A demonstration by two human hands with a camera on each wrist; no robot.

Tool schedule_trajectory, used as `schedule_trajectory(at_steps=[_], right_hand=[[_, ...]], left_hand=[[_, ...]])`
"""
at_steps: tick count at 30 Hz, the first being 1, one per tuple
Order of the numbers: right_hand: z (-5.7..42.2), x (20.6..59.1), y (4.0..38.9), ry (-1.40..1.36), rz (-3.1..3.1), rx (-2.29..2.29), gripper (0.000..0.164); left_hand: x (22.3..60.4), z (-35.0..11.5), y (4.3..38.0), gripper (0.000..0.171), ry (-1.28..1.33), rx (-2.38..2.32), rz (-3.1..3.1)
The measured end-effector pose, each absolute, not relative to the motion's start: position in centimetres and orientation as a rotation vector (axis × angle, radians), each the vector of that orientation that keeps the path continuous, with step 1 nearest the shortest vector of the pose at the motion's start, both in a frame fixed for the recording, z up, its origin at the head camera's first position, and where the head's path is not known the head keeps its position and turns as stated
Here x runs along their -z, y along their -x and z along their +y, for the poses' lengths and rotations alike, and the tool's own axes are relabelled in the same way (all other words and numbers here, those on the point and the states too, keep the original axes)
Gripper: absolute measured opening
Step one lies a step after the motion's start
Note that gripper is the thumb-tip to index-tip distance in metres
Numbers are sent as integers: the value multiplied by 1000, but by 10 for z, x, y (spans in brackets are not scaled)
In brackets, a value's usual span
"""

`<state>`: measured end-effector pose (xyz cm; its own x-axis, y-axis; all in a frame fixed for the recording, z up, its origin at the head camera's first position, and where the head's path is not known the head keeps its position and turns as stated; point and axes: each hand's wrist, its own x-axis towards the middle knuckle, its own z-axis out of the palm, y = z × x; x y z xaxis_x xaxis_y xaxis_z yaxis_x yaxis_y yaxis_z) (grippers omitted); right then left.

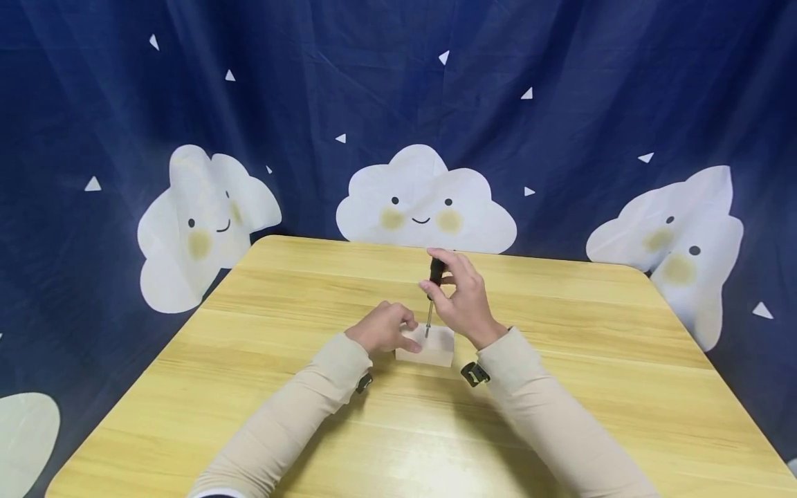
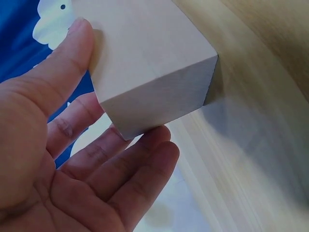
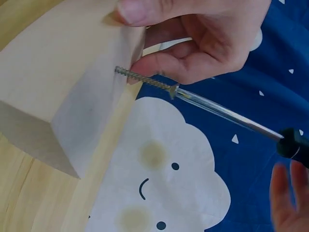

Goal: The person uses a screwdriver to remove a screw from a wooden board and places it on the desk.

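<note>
A pale wooden block (image 1: 438,354) lies on the table near its middle. My left hand (image 1: 382,328) holds its left end, the thumb on one side and the fingers around the other. The fingers (image 2: 145,164) curl by the block's end face in the left wrist view. My right hand (image 1: 465,299) grips the black handle of a screwdriver (image 1: 437,270), which stands nearly upright above the block. In the right wrist view, a threaded screw (image 3: 147,80) sticks out of the block's top face, most of its length showing. The screwdriver's tip meets the screw head.
The light wood-grain table (image 1: 280,332) has rounded far corners. Behind it hangs a dark blue curtain (image 1: 398,90) printed with white clouds and small triangles. Each wrist carries a small black device (image 1: 476,374) below the beige sleeve.
</note>
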<state>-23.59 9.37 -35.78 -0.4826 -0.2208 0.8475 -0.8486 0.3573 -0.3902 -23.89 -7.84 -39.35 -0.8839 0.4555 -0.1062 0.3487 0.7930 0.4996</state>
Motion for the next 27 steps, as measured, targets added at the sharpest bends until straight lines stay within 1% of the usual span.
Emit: schedule_trajectory(at_steps=[3, 7, 10, 14, 16, 22, 27], right_hand=[[93, 358, 235, -896, -1921, -1124, 52], [93, 359, 236, -934, -1937, -1154, 52], [93, 362, 237, -960, -1947, -1165, 57], [93, 364, 236, -903, -1952, -1132, 63], [93, 362, 236, -892, -1950, -1128, 62], [94, 360, 235, -978, -1952, -1199, 57], [95, 359, 235, -872, -1946, -1134, 55]], left_hand=[[394, -78, 239, 42, -640, -708, 2766], [393, -78, 239, 43, -630, -701, 2765], [394, -79, 238, 43, -602, -687, 2760], [395, -79, 238, 43, -597, -682, 2757], [395, -79, 239, 43, -613, -689, 2757], [394, -79, 239, 43, -609, -692, 2762], [394, -79, 240, 43, -628, -696, 2762]])
